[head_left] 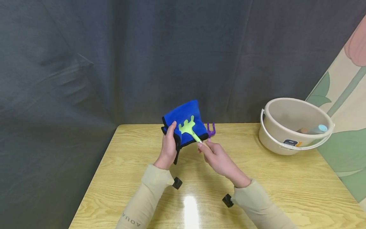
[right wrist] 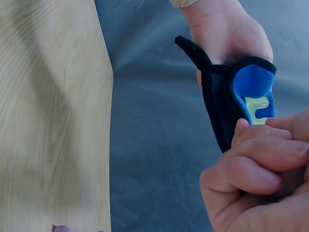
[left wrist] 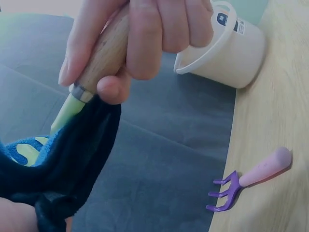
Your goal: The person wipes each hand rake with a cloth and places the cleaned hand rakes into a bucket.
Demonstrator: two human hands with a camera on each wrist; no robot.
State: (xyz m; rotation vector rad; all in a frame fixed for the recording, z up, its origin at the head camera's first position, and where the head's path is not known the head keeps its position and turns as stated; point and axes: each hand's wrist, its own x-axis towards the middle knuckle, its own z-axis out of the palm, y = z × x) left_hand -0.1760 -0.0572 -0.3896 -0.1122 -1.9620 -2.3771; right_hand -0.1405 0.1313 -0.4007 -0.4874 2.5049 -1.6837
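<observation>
A blue cloth [head_left: 183, 111] with black edging hangs over my left hand [head_left: 169, 144], which grips it from the left with the thumb on top. Against the cloth lies the green head of a small garden rake [head_left: 187, 127]. My right hand [head_left: 215, 157] curls its fingers round the rake's wooden handle [left wrist: 107, 50]. In the left wrist view, a metal collar joins that handle to the green neck, and a dark fold of the cloth covers part of the head. The cloth is held above the table.
Behind the cloth, a purple hand fork [left wrist: 234, 191] with a pink handle lies on the wooden table [head_left: 128, 146]. At the right stands a beige bucket [head_left: 274, 127] with a white handle, holding a light-blue-ended thing [head_left: 321, 128] and a brown one. A dark curtain [head_left: 177, 57] hangs behind.
</observation>
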